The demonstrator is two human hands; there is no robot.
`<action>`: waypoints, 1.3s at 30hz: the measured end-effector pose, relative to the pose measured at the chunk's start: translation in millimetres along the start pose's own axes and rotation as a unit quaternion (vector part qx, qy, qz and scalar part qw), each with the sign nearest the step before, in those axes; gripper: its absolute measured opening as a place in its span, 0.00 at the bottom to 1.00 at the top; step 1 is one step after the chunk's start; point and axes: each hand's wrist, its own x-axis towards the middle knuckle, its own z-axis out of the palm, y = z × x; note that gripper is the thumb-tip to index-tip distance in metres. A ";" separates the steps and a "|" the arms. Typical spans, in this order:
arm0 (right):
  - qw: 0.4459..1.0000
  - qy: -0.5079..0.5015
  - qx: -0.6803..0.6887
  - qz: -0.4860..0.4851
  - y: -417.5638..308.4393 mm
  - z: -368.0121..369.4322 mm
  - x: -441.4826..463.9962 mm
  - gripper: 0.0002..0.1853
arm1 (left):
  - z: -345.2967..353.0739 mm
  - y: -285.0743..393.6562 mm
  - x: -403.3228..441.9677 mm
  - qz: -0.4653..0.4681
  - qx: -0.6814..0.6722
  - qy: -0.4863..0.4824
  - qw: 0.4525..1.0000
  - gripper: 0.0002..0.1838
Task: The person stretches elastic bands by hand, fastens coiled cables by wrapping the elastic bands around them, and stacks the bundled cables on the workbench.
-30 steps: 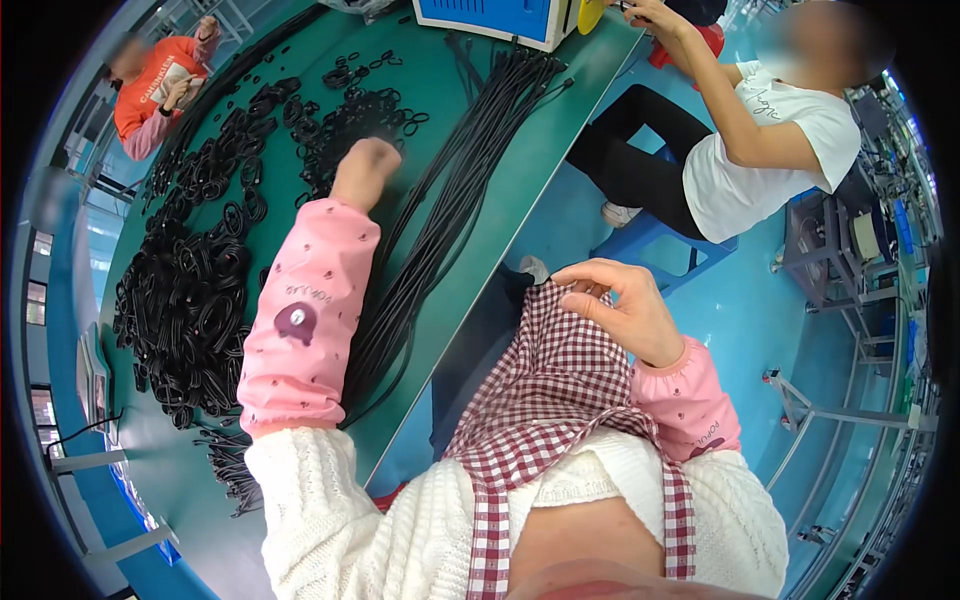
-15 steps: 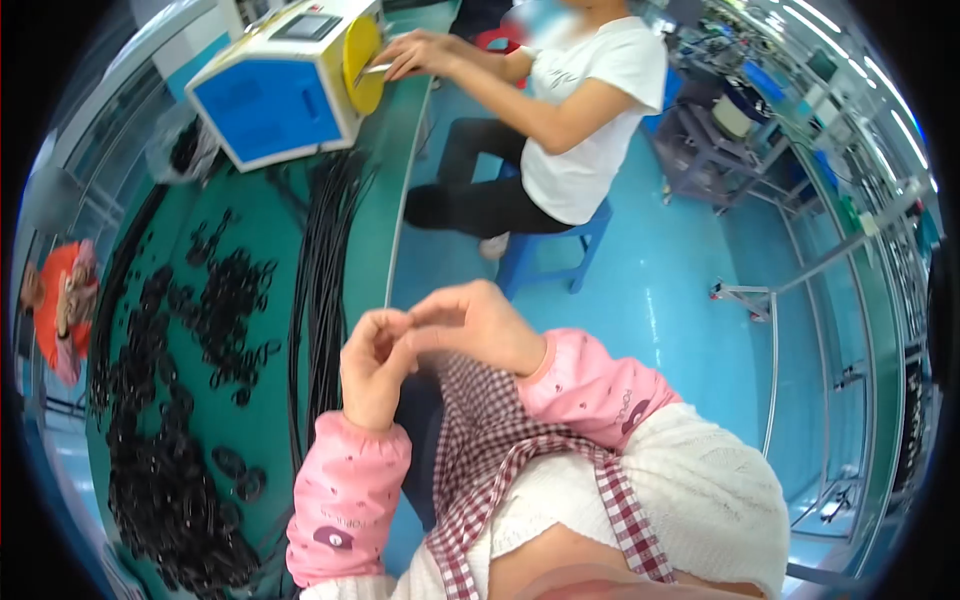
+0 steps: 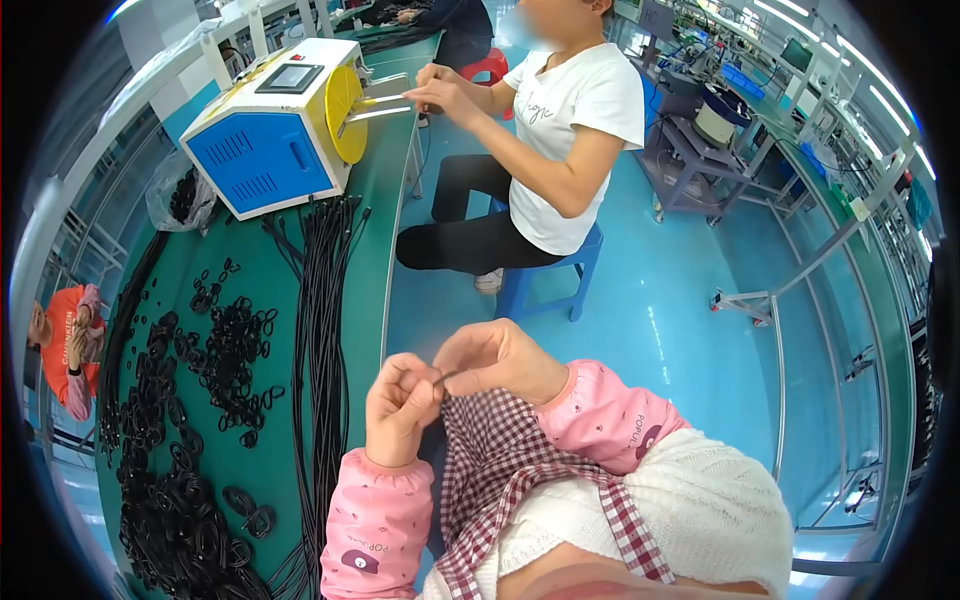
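Note:
My left hand (image 3: 398,408) and my right hand (image 3: 505,362) meet above my lap, beside the edge of the green table. A short, thin dark strip (image 3: 446,378) shows between the fingertips of both hands, which pinch it; the rest is hidden by the fingers. On the tabletop to the left of my hands lies a long bundle of straight black cables (image 3: 322,330). Farther left are a heap of small black loops (image 3: 235,360) and a larger pile of coiled black pieces (image 3: 175,520).
A blue and white machine (image 3: 265,160) with a yellow disc (image 3: 345,115) stands at the table's far end. A co-worker (image 3: 560,150) sits there on a blue stool (image 3: 545,280), hands at the machine's prongs. Another person (image 3: 72,345) is across the table. A clear bag (image 3: 182,195) lies near the machine.
My hands have shifted slightly down and to the right in view, and the dark strip now shows between them. The co-worker's hands have moved off the yellow disc to its prongs' ends.

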 end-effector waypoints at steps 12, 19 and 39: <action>0.996 -0.025 -0.083 0.033 -19.9 -12.2 -7.3 0.08 | -18.8 -5.1 -3.9 -0.036 0.071 -0.064 0.995 0.08; 0.985 -0.085 -0.120 0.094 -6.1 -8.3 -17.3 0.09 | -16.5 -17.8 0.5 0.055 -0.081 -0.097 0.990 0.09; 0.982 -0.076 -0.024 0.172 -1.7 -8.6 -12.6 0.09 | -32.7 -11.3 0.8 -0.036 -0.159 -0.070 0.984 0.14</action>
